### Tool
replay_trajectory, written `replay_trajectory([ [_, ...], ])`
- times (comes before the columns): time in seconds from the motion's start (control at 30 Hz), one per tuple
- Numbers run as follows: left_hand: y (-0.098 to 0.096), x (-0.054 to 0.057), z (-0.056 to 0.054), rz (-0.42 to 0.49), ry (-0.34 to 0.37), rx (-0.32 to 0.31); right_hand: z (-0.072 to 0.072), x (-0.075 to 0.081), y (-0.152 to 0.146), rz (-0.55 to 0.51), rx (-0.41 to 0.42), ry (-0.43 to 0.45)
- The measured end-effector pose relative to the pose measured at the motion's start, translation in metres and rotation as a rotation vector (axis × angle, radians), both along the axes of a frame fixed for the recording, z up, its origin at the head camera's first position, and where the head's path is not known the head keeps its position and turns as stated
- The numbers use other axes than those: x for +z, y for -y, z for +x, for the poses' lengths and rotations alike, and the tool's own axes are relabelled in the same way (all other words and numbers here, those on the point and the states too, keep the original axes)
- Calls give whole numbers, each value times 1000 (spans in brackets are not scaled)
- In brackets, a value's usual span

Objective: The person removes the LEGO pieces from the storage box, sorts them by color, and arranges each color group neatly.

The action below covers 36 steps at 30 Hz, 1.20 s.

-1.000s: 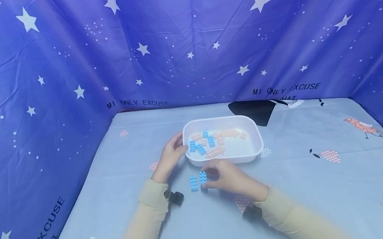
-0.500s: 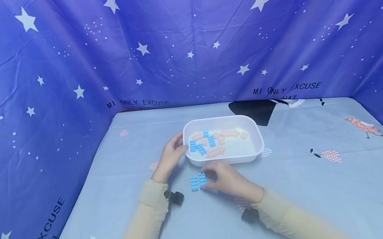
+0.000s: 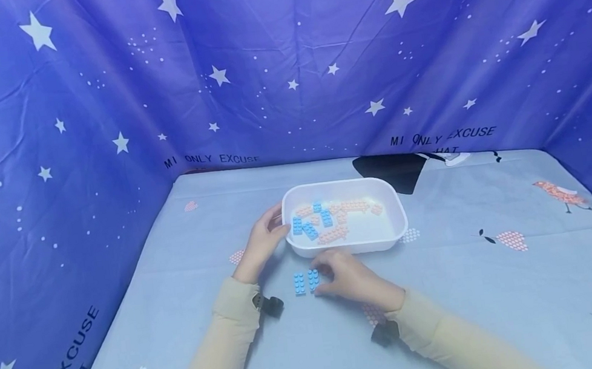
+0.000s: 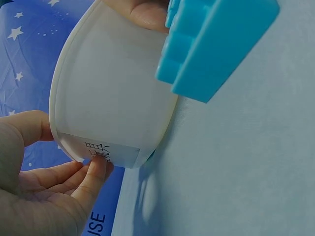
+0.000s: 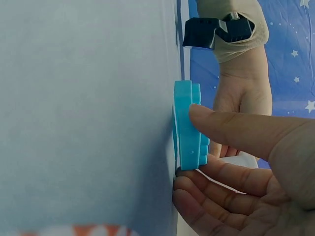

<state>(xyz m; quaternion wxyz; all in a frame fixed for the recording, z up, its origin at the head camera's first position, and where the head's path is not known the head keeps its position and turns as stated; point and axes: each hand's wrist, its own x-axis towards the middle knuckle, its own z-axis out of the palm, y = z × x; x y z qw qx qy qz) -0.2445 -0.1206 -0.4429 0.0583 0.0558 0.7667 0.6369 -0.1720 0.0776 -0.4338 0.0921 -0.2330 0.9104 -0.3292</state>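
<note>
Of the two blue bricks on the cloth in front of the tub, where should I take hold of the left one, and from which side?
Probably best by its two short ends, coming from above: the left brick lies with studs up, long sides facing left and right. The other brick, in the right hand, sits close by its right side, leaving little room there.

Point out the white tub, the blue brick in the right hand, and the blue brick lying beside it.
White tub (image 4: pixel 108 83): left wrist view, on its outer wall.
Held blue brick (image 5: pixel 185 130): right wrist view, on its long side.
Neighbouring blue brick (image 3: pixel 299 283): head view, on its studded top.
</note>
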Motion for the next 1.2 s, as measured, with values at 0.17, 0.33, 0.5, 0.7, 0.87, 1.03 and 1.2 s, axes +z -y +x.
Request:
replay_trajectory([
  [0.17,1,0,0,15,-2,-7,0,-1,1,17,-5,-8],
  [0.33,0,1,0,-2,-4,1,0,-1,1,23,-1,-13],
  [0.5,-1,1,1,-15,-12,9,0,-1,2,26,-5,-23],
  [0.7,0,0,1,-4,0,8,3,-1,3,42,-10,-16],
  [0.87,1,-3,0,20,3,-6,3,-2,3,50,2,-23],
  [1.03,0,-2,0,16,11,-11,4,-2,3,57,3,-12],
  [1.2,0,8,7,8,-4,-17,5,1,3,61,-5,3],
])
